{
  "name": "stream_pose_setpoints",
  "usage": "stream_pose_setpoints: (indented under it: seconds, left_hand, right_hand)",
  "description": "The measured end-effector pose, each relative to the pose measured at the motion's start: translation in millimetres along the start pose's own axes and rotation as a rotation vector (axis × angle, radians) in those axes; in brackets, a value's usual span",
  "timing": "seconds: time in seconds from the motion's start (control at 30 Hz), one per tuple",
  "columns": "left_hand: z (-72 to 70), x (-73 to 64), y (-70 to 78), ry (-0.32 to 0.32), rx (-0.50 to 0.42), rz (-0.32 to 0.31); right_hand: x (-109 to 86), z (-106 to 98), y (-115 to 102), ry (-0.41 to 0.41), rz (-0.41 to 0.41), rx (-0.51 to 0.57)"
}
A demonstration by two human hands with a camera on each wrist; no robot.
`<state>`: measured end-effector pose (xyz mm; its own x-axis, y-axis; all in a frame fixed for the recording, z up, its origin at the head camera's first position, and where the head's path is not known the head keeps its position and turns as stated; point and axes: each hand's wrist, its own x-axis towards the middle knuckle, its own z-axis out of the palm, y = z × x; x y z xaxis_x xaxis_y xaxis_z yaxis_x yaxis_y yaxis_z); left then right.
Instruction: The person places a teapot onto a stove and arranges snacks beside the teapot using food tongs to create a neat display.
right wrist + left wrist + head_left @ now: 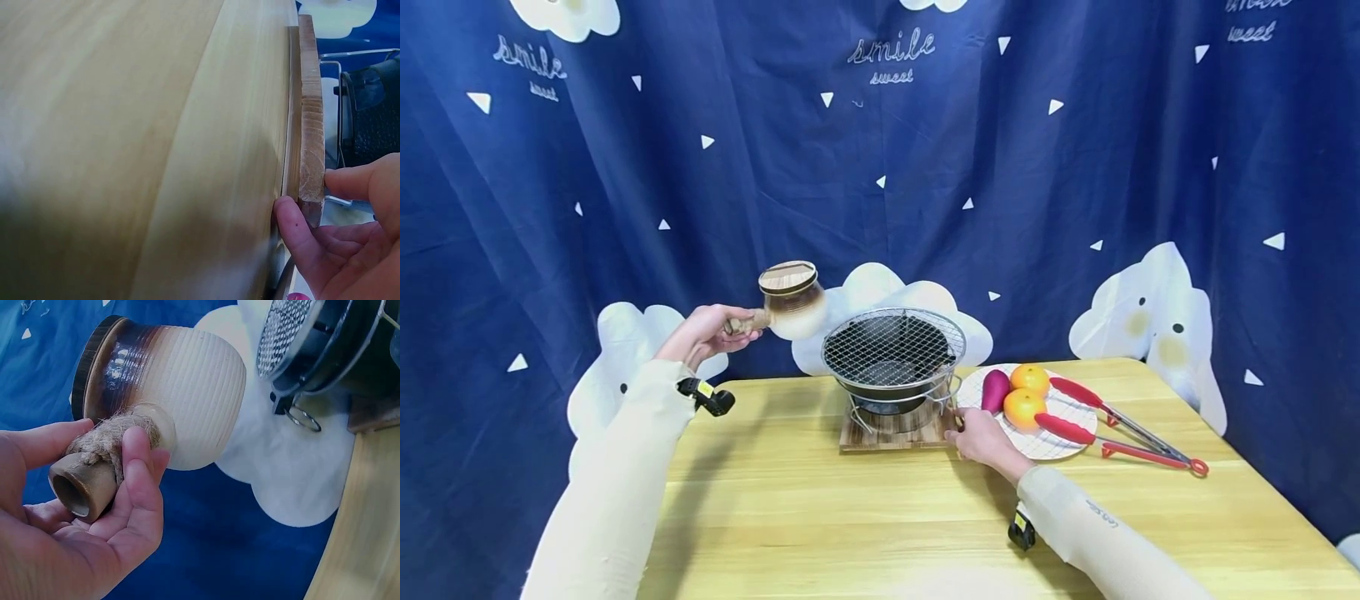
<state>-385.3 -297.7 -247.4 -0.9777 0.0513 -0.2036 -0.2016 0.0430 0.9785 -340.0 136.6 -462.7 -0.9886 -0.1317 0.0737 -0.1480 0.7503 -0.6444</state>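
My left hand (709, 332) grips the rope-wrapped side handle (115, 434) of a brown-and-cream ceramic teapot (795, 310) with a wooden lid, held up left of the grill. In the left wrist view the teapot (187, 387) shows a ribbed cream body, and the hand (94, 525) curls round its handle. A round black tabletop grill (891, 354) with a wire mesh top stands on a wooden board (895, 437). My right hand (983, 435) pinches that board at its right front corner. The right wrist view shows the thumb and fingers (294, 219) on either side of the board's edge (312, 144).
Right of the grill, a white plate (1045, 450) holds a purple eggplant (996, 390) and two oranges (1025, 408). Red-tipped tongs (1142, 442) lie across the plate and the wooden table (820, 500). A blue curtain (880, 208) hangs behind.
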Motion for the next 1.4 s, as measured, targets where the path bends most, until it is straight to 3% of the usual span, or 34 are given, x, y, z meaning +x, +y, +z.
stream_pose_setpoints:
  seconds: [0.33, 0.83, 1.4]
  left_hand:
    - [31.7, 15.2, 8.3, -0.007, 0.039, 0.015]
    - [71.1, 33.2, 9.3, -0.03, 0.063, 0.015]
    - [93.6, 56.4, -1.8, -0.046, 0.091, 0.012]
  right_hand:
    - [2.0, -4, 0, 0.044, -0.053, -0.097]
    - [3.1, -3, -2, 0.049, -0.052, -0.089]
    - [1.3, 0, -1, 0.05, -0.024, -0.094]
